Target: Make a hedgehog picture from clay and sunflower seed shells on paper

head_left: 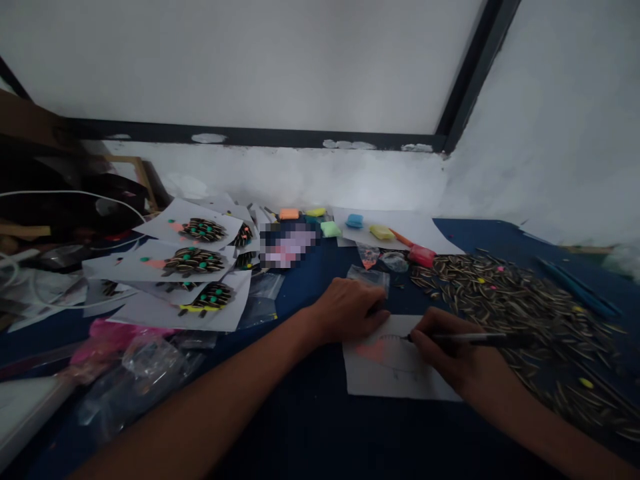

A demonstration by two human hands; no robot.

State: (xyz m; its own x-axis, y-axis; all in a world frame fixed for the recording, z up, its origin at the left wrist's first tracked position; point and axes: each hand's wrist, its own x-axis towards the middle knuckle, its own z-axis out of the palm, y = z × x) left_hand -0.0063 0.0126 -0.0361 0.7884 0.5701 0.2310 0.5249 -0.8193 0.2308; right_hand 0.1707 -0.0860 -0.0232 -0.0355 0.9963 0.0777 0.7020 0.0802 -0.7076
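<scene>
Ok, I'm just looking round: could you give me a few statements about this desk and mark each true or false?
1. The right hand holds a pen over a sheet of paper. True.
2. Loose striped seeds lie to the right of that sheet. True.
3. The left hand is in among those seeds. False: it is at the sheet's upper left corner.
4. The tabletop is bright red. False: it is dark blue.
5. Some papers on the left carry green dots. True.
</scene>
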